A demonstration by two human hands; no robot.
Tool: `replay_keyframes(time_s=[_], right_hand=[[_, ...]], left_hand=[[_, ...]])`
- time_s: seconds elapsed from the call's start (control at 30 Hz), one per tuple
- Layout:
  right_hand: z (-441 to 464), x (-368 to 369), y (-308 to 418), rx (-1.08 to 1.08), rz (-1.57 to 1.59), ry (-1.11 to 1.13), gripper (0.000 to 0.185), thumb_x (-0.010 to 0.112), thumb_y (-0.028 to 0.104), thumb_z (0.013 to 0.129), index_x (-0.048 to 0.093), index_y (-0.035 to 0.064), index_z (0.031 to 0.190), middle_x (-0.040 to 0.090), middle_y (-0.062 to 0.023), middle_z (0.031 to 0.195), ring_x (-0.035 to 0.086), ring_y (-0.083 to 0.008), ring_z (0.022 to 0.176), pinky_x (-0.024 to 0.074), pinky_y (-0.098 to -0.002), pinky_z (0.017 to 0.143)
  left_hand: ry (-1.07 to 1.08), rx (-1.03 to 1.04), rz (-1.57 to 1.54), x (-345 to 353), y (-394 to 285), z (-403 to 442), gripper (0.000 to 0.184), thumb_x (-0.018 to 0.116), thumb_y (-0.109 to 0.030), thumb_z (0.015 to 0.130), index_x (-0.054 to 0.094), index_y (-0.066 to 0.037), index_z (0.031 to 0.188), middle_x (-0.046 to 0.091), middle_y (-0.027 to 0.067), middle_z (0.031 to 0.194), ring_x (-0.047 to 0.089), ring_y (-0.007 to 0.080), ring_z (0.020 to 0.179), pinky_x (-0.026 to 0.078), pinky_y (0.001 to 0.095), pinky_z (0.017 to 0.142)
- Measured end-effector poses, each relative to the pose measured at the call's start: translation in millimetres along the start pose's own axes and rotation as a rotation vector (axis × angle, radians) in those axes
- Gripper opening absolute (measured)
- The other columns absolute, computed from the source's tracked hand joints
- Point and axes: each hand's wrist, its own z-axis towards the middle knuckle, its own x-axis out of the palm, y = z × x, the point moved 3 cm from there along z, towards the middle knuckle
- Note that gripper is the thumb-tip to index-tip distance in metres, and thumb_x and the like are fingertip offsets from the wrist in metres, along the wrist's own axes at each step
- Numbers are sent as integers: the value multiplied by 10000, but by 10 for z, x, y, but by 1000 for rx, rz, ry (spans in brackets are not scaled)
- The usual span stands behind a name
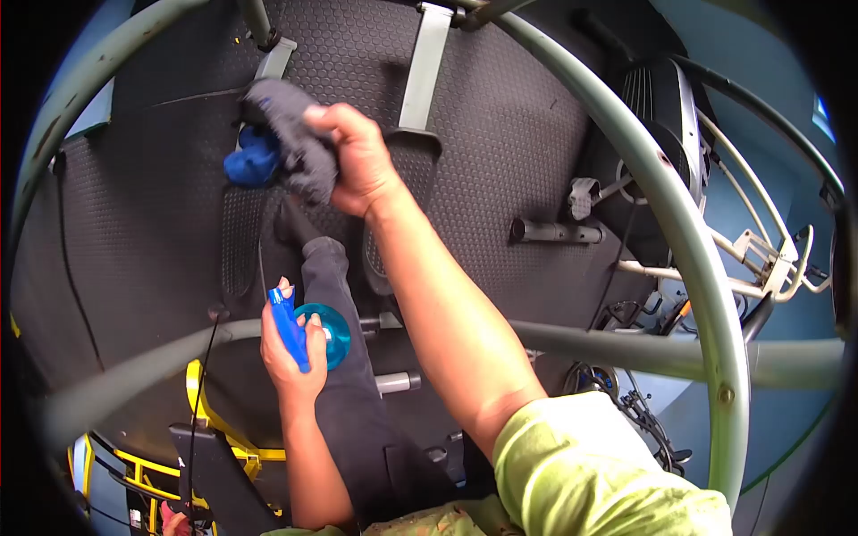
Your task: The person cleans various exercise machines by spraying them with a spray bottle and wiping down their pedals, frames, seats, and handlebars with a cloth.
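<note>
My right hand (357,161) is closed on a dark grey cloth (299,134), which is slightly blurred. A crumpled blue piece (252,161) hangs at the cloth's left side; whether it belongs to the same cloth I cannot tell. Lower down, my left hand (295,357) grips a spray bottle with a blue trigger head (288,330) and a round teal body (323,337). The fingers wrap around its head, above my dark trouser leg. Black ridged foot pedals (407,179) of an exercise machine lie below the right hand.
Curved grey-green machine tubes (617,98) arch around me on both sides and cross at waist height. A black textured mat (349,45) covers the floor. At right stands another machine with a black housing (657,125); a yellow frame (214,411) is at lower left.
</note>
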Motion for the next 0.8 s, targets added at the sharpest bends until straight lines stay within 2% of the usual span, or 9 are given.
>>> replay_keyframes(time_s=[0.07, 0.1, 0.17, 0.27, 0.43, 0.6, 0.7, 0.73, 0.8], right_hand=[[-286, 85, 62, -82, 17, 9, 491, 695, 479, 808, 603, 51, 1029, 648, -86, 808, 621, -209, 545, 509, -373, 432], [-398, 69, 34, -103, 17, 52, 494, 647, 502, 848, 615, 74, 1092, 682, -100, 894, 678, -235, 660, 554, -392, 502], [-570, 77, -153, -77, 104, 21, 420, 709, 424, 828, 625, 82, 1057, 680, -90, 871, 670, -223, 637, 548, -385, 494], [-811, 41, -452, -69, -75, 19, 222, 749, 201, 799, 634, 85, 950, 670, -71, 802, 660, -202, 628, 548, -383, 510], [-1276, 60, -900, -21, -50, -62, 392, 623, 15, 771, 535, 54, 1151, 618, -96, 942, 653, -242, 746, 570, -442, 605], [-1629, 48, -1081, -66, -27, -137, 385, 598, -36, 718, 574, 58, 1091, 595, -53, 911, 607, -186, 779, 529, -351, 688], [-1788, 53, -1207, -194, -94, -91, 387, 605, -27, 730, 569, 41, 1109, 617, -59, 924, 621, -195, 799, 533, -373, 745], [-1908, 125, -1260, -190, -138, -72, 367, 600, -32, 722, 585, 43, 1081, 615, -38, 907, 600, -169, 801, 493, -315, 771], [-2194, 311, -1400, -181, -238, -38, 418, 588, -33, 715, 590, 34, 1128, 611, -31, 919, 579, -151, 817, 473, -296, 771]], left_hand=[[-3, 73, -6, -171, -260, -263, 583, 570, -27, 879, 367, 82, 1414, 502, 204, 1408, 522, 283, 1254, 491, 339, 930], [-7, 88, -2, -247, -390, -381, 596, 573, -27, 869, 363, 83, 1416, 501, 205, 1409, 522, 290, 1251, 499, 336, 912], [-35, 94, 0, -389, -593, -608, 579, 598, -58, 855, 404, 70, 1386, 498, 203, 1404, 540, 303, 1218, 513, 351, 894], [-83, 81, 32, -574, -833, -906, 569, 621, -85, 838, 441, 57, 1359, 469, 205, 1416, 557, 314, 1183, 527, 362, 872], [-110, 81, 126, -822, -781, -1345, 581, 615, -85, 826, 441, 55, 1362, 397, 206, 1467, 554, 325, 1184, 525, 366, 863], [-97, 190, 164, -971, -498, -1577, 580, 630, -89, 824, 445, 42, 1358, 377, 210, 1479, 567, 340, 1172, 525, 376, 865], [-21, 240, 164, -1072, -460, -1766, 572, 637, -89, 820, 462, 37, 1349, 398, 208, 1462, 569, 336, 1180, 521, 384, 894], [22, 258, 175, -1130, -460, -1873, 573, 586, -44, 829, 433, 39, 1375, 386, 173, 1472, 525, 267, 1202, 492, 294, 847], [72, 254, 107, -1254, -530, -2112, 634, 599, -22, 805, 412, 24, 1408, 411, 161, 1445, 534, 243, 1186, 496, 287, 838]])
